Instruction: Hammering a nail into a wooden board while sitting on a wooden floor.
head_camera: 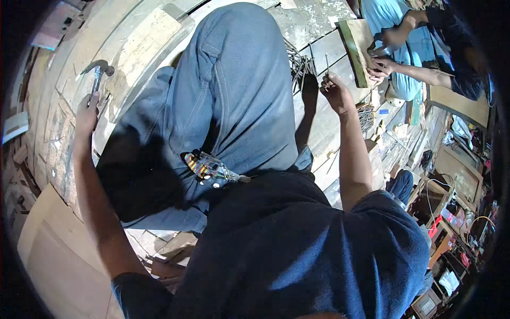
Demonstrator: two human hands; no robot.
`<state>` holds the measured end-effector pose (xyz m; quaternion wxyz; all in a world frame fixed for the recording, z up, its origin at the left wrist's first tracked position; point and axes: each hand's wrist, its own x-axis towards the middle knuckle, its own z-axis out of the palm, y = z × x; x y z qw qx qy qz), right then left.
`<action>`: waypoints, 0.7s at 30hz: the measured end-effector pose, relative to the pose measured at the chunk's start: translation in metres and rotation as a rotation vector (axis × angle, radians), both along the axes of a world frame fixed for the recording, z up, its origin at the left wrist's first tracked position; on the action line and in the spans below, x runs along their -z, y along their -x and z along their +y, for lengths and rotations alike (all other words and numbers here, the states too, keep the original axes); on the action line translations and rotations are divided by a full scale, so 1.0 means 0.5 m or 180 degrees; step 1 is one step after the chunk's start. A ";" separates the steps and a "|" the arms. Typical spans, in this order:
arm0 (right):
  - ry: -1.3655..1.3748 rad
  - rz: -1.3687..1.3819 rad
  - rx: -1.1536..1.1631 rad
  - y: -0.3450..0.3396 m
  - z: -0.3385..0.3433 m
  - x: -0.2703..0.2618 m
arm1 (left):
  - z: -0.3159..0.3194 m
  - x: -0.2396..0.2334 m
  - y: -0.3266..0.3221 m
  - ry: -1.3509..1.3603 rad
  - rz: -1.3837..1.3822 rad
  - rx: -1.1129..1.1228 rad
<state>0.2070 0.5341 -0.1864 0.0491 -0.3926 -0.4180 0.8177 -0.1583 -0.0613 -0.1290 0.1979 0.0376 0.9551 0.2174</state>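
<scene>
My left hand [85,115] grips the handle of a claw hammer [98,73] at the left, its head pointing away from me over the wooden boards. Out to the right, my right hand [336,93] pinches a long nail [327,62] that stands up from the fingertips. A heap of loose nails [301,63] lies on the floor just beside that hand, partly hidden behind my raised knee [239,60]. A pale wooden board [147,46] lies beyond the hammer.
A co-worker's hands [384,65] are on a wooden block [354,52] at the upper right. Another nail pile [365,115] and a small blue item [383,111] lie nearby. Cluttered wooden frames [458,175] line the right. A curved panel [59,255] is at lower left.
</scene>
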 end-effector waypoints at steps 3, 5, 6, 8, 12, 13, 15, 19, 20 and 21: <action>0.0214 0.0261 -0.0199 0.039 -0.026 -0.030 | -0.001 -0.004 -0.006 -0.0037 0.0018 0.0009; 0.0174 0.0481 -0.0187 0.072 -0.036 -0.050 | -0.001 0.001 -0.003 -0.0039 0.0020 0.0078; -0.0054 0.0479 -0.0315 0.093 -0.039 -0.067 | -0.002 0.003 -0.001 0.0006 0.0120 0.0144; -0.0005 0.0791 -0.0447 0.140 -0.046 -0.101 | -0.007 0.006 -0.002 -0.0022 0.0258 0.0208; -0.0288 0.1607 -0.1100 0.268 -0.031 -0.177 | -0.003 0.004 -0.005 -0.0018 0.0430 0.0419; -0.0476 0.1612 -0.0972 0.316 -0.067 -0.230 | -0.013 -0.004 -0.012 0.0047 0.0511 0.0471; -0.0994 0.2353 -0.1551 0.401 -0.096 -0.311 | -0.019 0.000 -0.009 -0.0013 0.0475 0.0475; -0.2131 0.2656 -0.2189 0.546 -0.238 -0.469 | -0.011 -0.018 -0.014 -0.0394 0.0503 0.0442; -0.1143 0.2958 -0.2412 0.549 -0.278 -0.521 | 0.041 -0.010 -0.011 -0.0515 0.0456 0.0282; -0.2197 0.2522 -0.1973 0.596 -0.362 -0.504 | 0.012 -0.009 -0.011 -0.0360 0.0591 0.0459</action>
